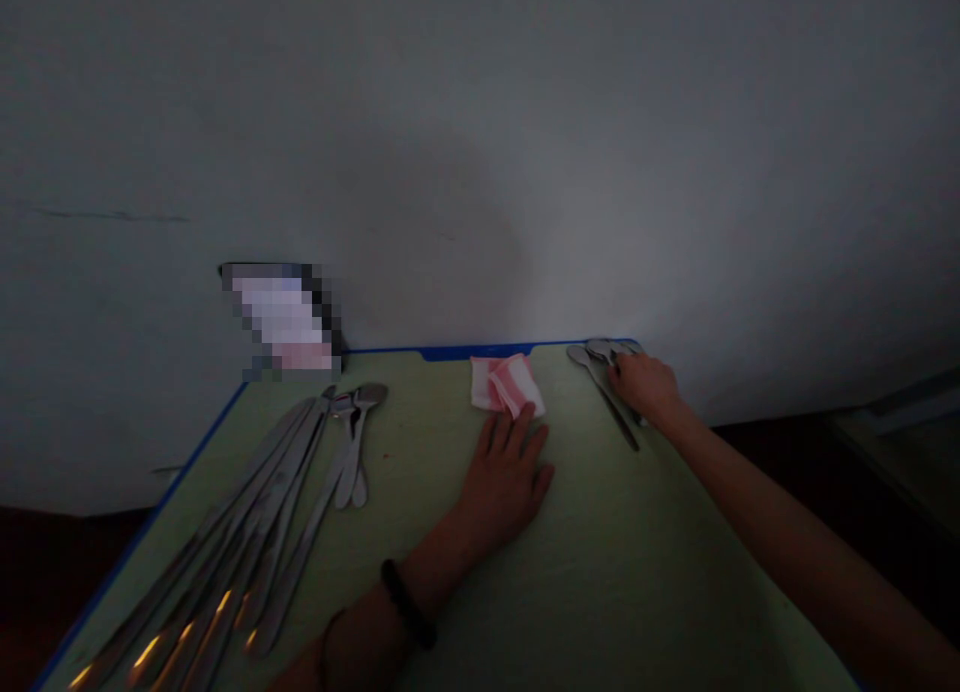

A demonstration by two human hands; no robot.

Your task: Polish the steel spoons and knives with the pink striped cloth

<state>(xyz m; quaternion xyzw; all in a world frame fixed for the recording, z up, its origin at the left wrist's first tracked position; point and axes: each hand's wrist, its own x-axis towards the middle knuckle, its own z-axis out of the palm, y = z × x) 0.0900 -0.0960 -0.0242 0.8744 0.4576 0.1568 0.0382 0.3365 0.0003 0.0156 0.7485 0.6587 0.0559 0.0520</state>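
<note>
My left hand (510, 467) lies flat on the table with fingers spread, its fingertips at the near edge of a folded pink-and-white cloth (506, 384). At the table's far right corner, my right hand (645, 387) is closed over a small group of spoons; its fingertips are partly hidden, but they appear to grip a spoon (602, 349) there. Another spoon (607, 402) lies just left of that hand, bowl toward the wall.
Several long metal utensils (247, 522) lie fanned out on the left of the green table (600, 582). Shorter spoons (352, 447) rest beside them. A blurred-out device (281, 317) leans on the wall at the back left. The wall rises behind the blue table edge.
</note>
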